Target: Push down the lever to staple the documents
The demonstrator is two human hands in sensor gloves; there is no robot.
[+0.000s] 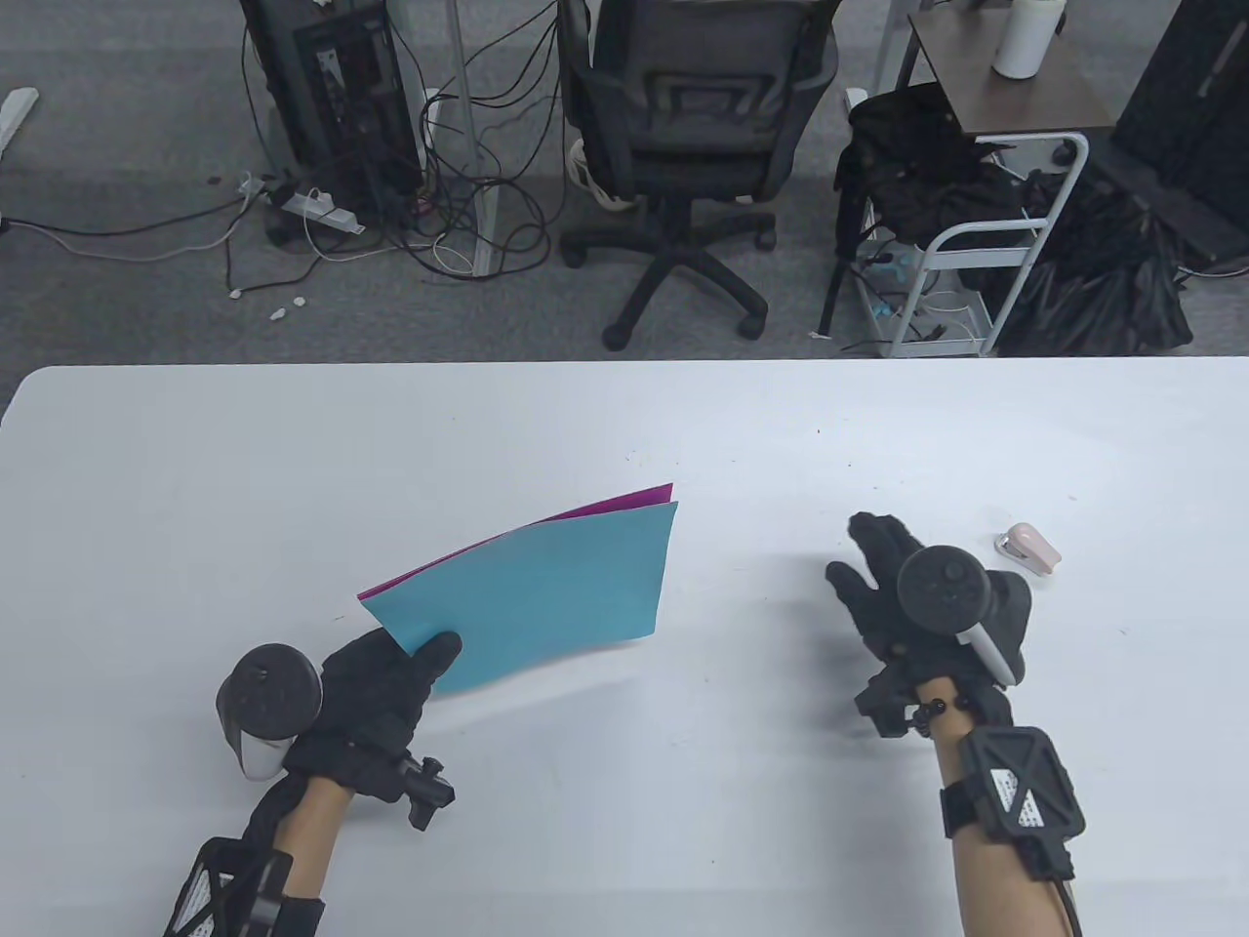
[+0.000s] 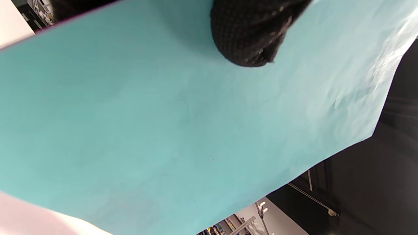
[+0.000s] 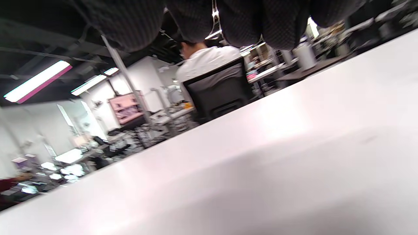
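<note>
My left hand (image 1: 390, 673) pinches the near corner of a stack of paper, a blue sheet (image 1: 546, 590) on top and a magenta sheet (image 1: 624, 501) under it, and holds it lifted off the white table (image 1: 624, 429). In the left wrist view the blue sheet (image 2: 163, 130) fills the frame with my thumb (image 2: 248, 36) on it. A small pink stapler (image 1: 1027, 549) lies on the table at the right. My right hand (image 1: 883, 586) hovers open and empty, just left of the stapler, not touching it. The stapler is out of sight in the right wrist view.
Beyond the table's far edge stand an office chair (image 1: 693, 146), a computer tower with cables (image 1: 332, 117) and a white cart (image 1: 976, 254). The right wrist view shows bare table surface (image 3: 261, 163) under my fingers (image 3: 261, 23).
</note>
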